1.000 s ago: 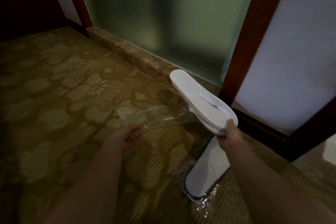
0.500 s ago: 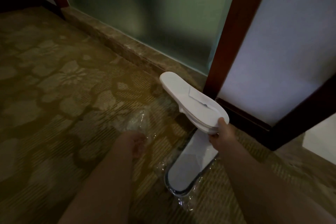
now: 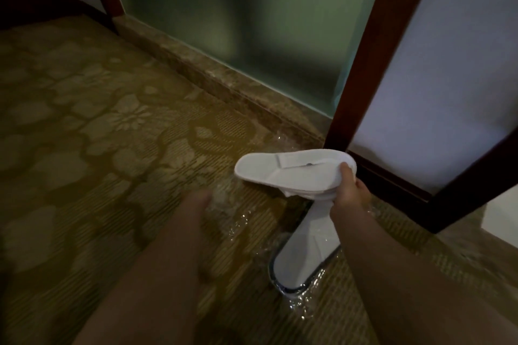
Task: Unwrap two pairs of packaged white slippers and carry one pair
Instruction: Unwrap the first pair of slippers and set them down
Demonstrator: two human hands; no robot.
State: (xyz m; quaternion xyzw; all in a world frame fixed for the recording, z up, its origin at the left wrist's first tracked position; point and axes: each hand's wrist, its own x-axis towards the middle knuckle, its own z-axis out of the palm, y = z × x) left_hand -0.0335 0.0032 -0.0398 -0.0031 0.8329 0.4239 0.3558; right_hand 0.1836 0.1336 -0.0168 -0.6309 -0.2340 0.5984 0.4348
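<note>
My right hand (image 3: 349, 193) grips one end of an unwrapped pair of white slippers (image 3: 288, 172), stacked flat and held just above the carpet, their free end to the left. Under my right forearm a second white pair (image 3: 305, 258) lies on the carpet, still inside clear plastic wrap that glints around its near end. My left hand (image 3: 196, 199) is blurred and low over the carpet, at a crumpled piece of clear plastic wrap (image 3: 227, 204); whether its fingers hold the wrap is unclear.
Patterned brown-gold carpet (image 3: 98, 134) covers the floor. A marble sill (image 3: 213, 78) runs under a frosted green glass panel (image 3: 238, 14). A dark red wooden frame (image 3: 361, 56) with a pale panel (image 3: 437, 87) stands right behind the slippers.
My right hand has lowered the unwrapped pair and turned it flatter, free end swinging left. My left hand has moved right and forward toward the loose wrap.
</note>
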